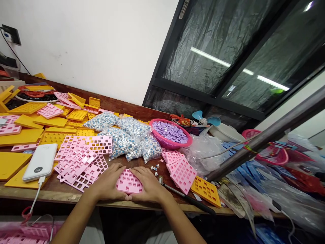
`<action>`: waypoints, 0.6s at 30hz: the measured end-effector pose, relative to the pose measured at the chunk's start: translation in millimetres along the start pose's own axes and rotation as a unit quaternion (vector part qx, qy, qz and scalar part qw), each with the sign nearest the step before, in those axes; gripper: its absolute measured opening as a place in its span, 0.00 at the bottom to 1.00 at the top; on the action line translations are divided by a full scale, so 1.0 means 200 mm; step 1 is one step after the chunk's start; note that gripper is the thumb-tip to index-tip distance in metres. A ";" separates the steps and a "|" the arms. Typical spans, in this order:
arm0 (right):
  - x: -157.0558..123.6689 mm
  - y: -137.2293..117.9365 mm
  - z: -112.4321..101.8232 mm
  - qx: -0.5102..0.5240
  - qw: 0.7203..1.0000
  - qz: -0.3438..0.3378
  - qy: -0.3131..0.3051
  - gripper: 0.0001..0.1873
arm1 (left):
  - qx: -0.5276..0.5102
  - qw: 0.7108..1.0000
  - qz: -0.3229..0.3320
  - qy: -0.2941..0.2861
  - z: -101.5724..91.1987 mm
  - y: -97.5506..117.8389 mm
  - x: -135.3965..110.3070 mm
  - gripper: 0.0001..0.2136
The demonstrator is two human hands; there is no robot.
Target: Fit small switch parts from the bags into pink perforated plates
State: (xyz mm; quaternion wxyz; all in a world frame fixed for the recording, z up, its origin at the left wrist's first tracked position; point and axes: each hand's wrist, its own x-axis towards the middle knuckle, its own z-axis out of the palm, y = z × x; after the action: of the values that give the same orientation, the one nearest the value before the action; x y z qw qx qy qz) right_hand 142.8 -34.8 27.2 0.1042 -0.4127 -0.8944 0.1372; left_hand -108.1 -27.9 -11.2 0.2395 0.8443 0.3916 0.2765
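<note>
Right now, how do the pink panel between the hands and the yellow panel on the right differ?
The pink panel is held between the left hand and right hand; the yellow panel lies untouched. The pink panel is pale; the yellow panel is deeper-coloured. Both show rows of squarish openings.

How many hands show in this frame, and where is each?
2: left hand on the left side of the pink panel, right hand on its right side.

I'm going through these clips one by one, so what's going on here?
Someone at a workbench holds a perforated pink plate between their left hand and right hand, near the front edge. More pink plates lie on either side. Beyond are bags of blue-and-white pieces and a pink basket of purple pieces.
</note>
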 end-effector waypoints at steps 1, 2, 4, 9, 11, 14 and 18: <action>0.00 0.00 0.00 0.001 1.000 -0.003 0.002 0.53 | 0.004 1.000 -0.001 -0.001 0.00 0.00 0.00 0.48; 0.01 0.00 0.01 0.002 1.000 -0.004 0.005 0.53 | 0.006 1.000 -0.003 -0.003 0.00 0.00 0.00 0.47; 0.01 0.01 0.01 0.001 1.000 -0.002 0.009 0.52 | 0.004 1.000 -0.010 -0.005 0.00 0.00 0.01 0.45; 0.01 -0.02 0.03 -0.014 1.000 0.008 0.018 0.50 | 0.004 1.000 -0.026 0.014 0.01 0.04 0.02 0.34; 0.01 -0.04 0.04 -0.024 0.999 0.013 0.020 0.49 | 0.019 0.999 -0.026 0.019 0.01 0.06 0.04 0.28; 0.01 -0.08 0.06 -0.038 0.999 0.024 0.023 0.48 | 0.062 0.998 -0.015 0.021 0.02 0.08 0.05 0.22; -0.11 -0.10 0.05 -0.037 0.999 0.017 0.018 0.53 | 0.098 0.995 0.011 0.022 0.03 0.05 0.04 0.25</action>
State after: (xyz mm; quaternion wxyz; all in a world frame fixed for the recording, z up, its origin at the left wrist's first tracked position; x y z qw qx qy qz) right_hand 139.4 -65.8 23.8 0.1031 -0.4339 -0.8896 0.0986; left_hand -93.9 -29.3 -7.3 0.1444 0.8616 0.4128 0.2578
